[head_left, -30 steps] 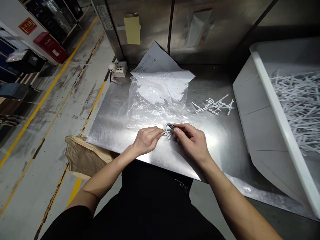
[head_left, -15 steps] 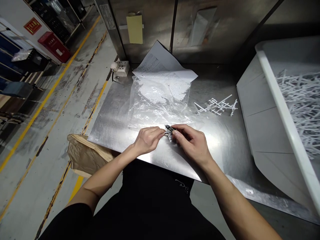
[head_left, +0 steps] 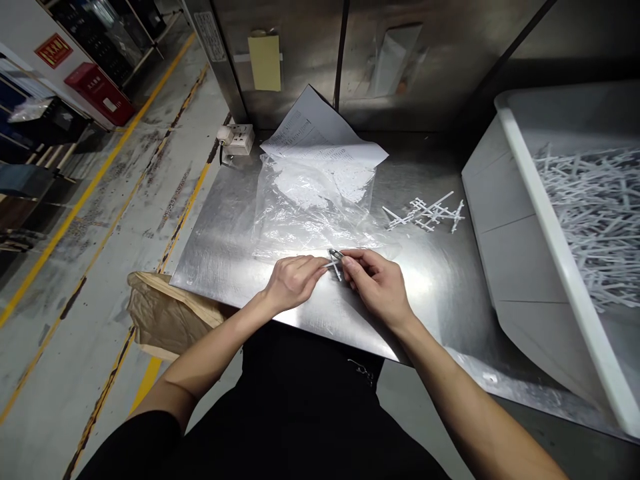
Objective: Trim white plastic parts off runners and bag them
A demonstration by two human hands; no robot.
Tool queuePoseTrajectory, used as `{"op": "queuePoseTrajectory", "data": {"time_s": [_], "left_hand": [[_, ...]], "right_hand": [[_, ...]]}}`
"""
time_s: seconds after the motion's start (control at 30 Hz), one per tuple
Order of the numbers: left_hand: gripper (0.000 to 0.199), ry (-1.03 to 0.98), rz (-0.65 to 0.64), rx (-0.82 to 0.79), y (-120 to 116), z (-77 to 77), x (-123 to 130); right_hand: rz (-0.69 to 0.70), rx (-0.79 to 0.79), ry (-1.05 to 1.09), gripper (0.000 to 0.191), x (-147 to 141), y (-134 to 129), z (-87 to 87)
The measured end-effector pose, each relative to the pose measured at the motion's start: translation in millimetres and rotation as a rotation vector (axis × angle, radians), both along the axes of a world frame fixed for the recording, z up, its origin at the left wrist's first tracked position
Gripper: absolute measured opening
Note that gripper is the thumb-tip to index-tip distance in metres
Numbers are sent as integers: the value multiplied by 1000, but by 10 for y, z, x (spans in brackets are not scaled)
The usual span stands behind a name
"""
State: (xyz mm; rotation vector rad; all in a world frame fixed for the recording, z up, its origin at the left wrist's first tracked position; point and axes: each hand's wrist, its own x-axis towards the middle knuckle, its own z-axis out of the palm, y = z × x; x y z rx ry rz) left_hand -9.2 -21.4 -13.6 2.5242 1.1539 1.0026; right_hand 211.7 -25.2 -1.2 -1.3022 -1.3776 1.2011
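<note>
My left hand [head_left: 296, 281] pinches a small white branched plastic sprue [head_left: 335, 269] between thumb and fingers, just above the steel table's front part. My right hand [head_left: 376, 285] is closed on a small metal clipper [head_left: 335, 254], its tip right at the sprue. My palm and fingers hide most of the clipper's handle. Beyond my hands lies a clear plastic bag [head_left: 300, 230] with many tiny white parts [head_left: 300, 187] in or on it. To the right, a loose pile of white sprues [head_left: 429, 212] rests on the table.
A large white bin [head_left: 555, 230] of white sprues [head_left: 595, 220] stands at the right. Printed paper [head_left: 320, 130] lies behind the bag, and a power socket block [head_left: 240, 140] sits at the table's [head_left: 210, 233] back left corner. A brown paper bag [head_left: 173, 317] is below the left edge.
The view has shifted slightly, so the surroundings appear a little further left. The clipper and sprue have tilted slightly against each other; both hands keep their hold.
</note>
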Motion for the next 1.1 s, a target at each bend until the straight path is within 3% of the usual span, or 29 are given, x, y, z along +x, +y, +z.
{"op": "queuePoseTrajectory", "data": {"time_s": [0.2,0.7,1.1], "left_hand": [[22,-87,51,36,16,-12,-14],[24,-281,84,-169,28,1,-83],[27,-326,45,-233,47,16,-108]], "right_hand": [[12,-56,69,37,85,35,53],[129,129,-177,30,202,30,23],[173,217,-247,25,209,41,35]]}}
